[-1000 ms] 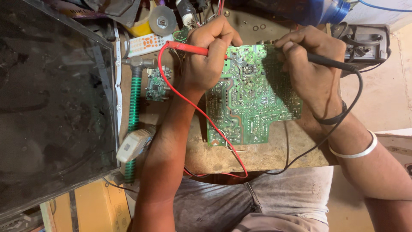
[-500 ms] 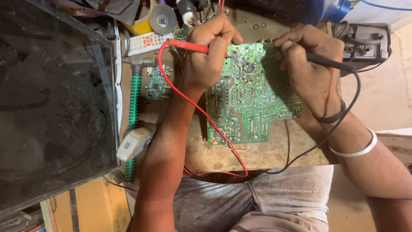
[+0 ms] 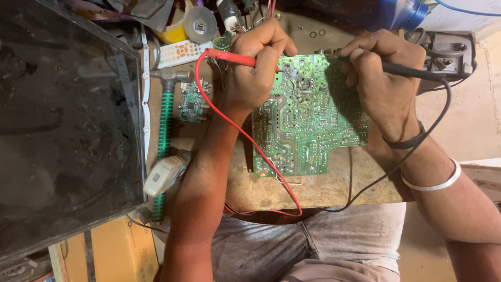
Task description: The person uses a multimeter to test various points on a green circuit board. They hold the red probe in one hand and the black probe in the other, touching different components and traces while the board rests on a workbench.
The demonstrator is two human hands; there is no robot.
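**Two probes on solder side of board**

Green circuit board [image 3: 308, 120] flat on worn bench [image 3: 292, 190], solder side up — joints exposed for contact. Left hand [image 3: 255, 73] clenched round red probe [image 3: 232, 56], tip at upper edge. Right hand [image 3: 383, 78] pinching black probe [image 3: 412, 71] pen-style, tip near top right — leads trailing clear toward lap.

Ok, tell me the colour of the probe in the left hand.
Red probe, seen in the head view.

Left hand [image 3: 255, 68] sits marginally higher on the green circuit board [image 3: 308, 117], its red probe [image 3: 235, 57] tilted slightly flatter; the red lead's loop [image 3: 250, 151] shifts barely.
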